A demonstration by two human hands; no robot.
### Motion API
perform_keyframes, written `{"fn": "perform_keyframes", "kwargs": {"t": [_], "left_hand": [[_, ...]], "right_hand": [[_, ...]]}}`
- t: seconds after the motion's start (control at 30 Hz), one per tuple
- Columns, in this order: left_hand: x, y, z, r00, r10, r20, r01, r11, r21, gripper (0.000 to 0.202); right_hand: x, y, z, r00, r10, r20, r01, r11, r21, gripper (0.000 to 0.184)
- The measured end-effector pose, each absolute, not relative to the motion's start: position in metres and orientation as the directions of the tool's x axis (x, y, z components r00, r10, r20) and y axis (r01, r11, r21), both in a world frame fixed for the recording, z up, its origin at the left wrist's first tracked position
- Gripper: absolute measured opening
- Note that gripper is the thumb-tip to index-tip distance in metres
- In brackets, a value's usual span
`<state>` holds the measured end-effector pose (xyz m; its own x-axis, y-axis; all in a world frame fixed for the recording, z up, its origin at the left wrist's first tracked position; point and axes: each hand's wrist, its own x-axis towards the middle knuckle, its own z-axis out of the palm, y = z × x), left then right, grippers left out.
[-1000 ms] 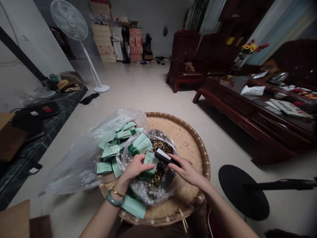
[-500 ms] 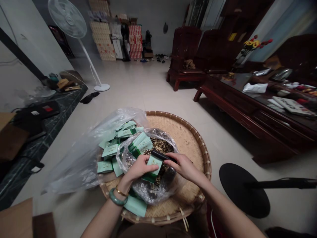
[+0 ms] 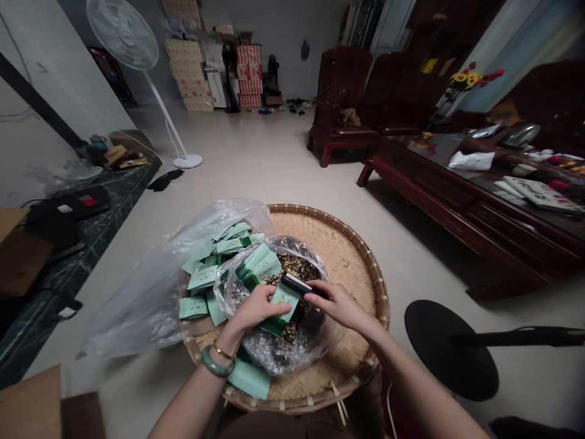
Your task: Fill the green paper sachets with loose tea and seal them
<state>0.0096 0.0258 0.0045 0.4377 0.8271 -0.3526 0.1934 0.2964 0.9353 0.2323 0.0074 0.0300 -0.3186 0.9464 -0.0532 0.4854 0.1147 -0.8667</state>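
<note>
Below the camera, tray [image 3: 351, 256]: round, woven, carries everything listed.
Large bag [image 3: 146, 299]: clear plastic, slumped over the tray's 9 o'clock rim.
Small bag [image 3: 274, 356]: clear plastic, open, mid-tray; loose dried leaves [image 3: 297, 266] inside.
Packets [image 3: 203, 278]: green, heaped at 10 o'clock, spilling from the large bag.
Left hand [image 3: 256, 308]: fingers pinched on one green packet [image 3: 284, 299], held above the small bag.
Right hand [image 3: 336, 305]: clenched round a black scoop [image 3: 292, 283], its end touching the packet's 12 o'clock edge.
</note>
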Motion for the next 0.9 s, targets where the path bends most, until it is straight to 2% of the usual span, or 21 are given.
{"fn": "perform_keyframes", "kwargs": {"t": [0.17, 0.37, 0.53, 0.6, 0.77, 0.83, 0.9], "left_hand": [[0.01, 0.026, 0.002, 0.435, 0.836, -0.334, 0.198, 0.273, 0.941, 0.032], [0.008, 0.026, 0.008, 0.448, 0.813, -0.371, 0.19, 0.319, 0.929, 0.032], [0.008, 0.026, 0.009, 0.444, 0.813, -0.376, 0.197, 0.321, 0.926, 0.034], [0.008, 0.026, 0.008, 0.443, 0.819, -0.365, 0.196, 0.309, 0.931, 0.035], [0.0, 0.029, 0.006, 0.438, 0.828, -0.351, 0.204, 0.288, 0.936, 0.037], [-0.004, 0.031, 0.006, 0.407, 0.849, -0.338, 0.171, 0.293, 0.941, 0.039], [-0.008, 0.032, 0.005, 0.368, 0.876, -0.313, 0.109, 0.293, 0.95, 0.043]], "right_hand": [[0.22, 0.004, 0.029, -0.366, 0.93, -0.017, 0.585, 0.216, -0.782, 0.029], [0.226, 0.008, 0.025, -0.375, 0.925, -0.058, 0.506, 0.152, -0.849, 0.03], [0.224, 0.007, 0.026, -0.395, 0.917, -0.05, 0.566, 0.201, -0.799, 0.025], [0.222, 0.007, 0.024, -0.388, 0.921, -0.035, 0.542, 0.197, -0.817, 0.024], [0.227, 0.005, 0.008, -0.274, 0.956, -0.104, 0.4, 0.015, -0.916, 0.031], [0.231, 0.0, -0.001, -0.217, 0.971, -0.105, 0.436, 0.0, -0.9, 0.033], [0.233, -0.007, -0.011, -0.197, 0.979, -0.06, 0.562, 0.063, -0.825, 0.032]]}}
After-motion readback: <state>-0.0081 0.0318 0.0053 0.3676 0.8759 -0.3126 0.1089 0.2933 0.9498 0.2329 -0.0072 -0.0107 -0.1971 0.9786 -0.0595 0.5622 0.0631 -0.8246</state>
